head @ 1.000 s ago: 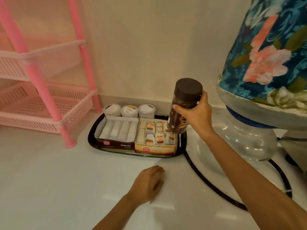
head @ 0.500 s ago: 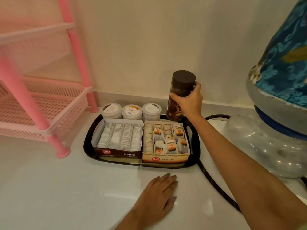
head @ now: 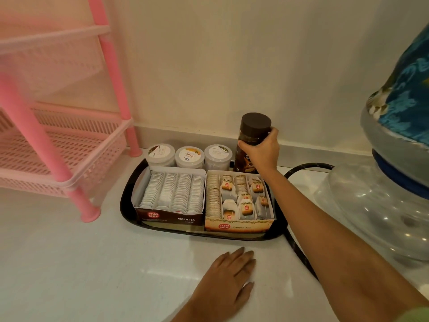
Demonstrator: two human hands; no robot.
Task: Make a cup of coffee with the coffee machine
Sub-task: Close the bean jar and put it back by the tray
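The right hand (head: pixel 260 152) is closed around the upper body of a dark coffee jar (head: pixel 251 145), fingers wrapped just under its brown screw lid (head: pixel 256 123), thumb toward the person. The jar stands upright inside that grip, its base at the far right corner of a black tray (head: pixel 126 201); whether the base touches the tray cannot be told, since the boxes hide it. Just left of the hand, along the tray's back edge, three small white lidded tubs (head: pixel 190 157) stand in a row, the nearest one right beside the jar. Directly below the hand, nearer the person, sits an open box of ginger tea bags (head: pixel 239 225), and to its left, touching it, an open Assam tea box (head: pixel 169 218) packed with white sachets. The right forearm crosses over the tray's right rim. Beyond the forearm to the right, a black cord (head: pixel 301 169) curves along the white countertop (head: pixel 92 263) toward a clear water dispenser bottle (head: pixel 371 205) wearing a blue floral cover (head: pixel 408 101). The left hand (head: pixel 227 282) lies flat and open on the countertop, palm down, holding nothing, just in front of the tray's near edge. Far to the left of both hands stands a pink plastic rack (head: pixel 58 159)
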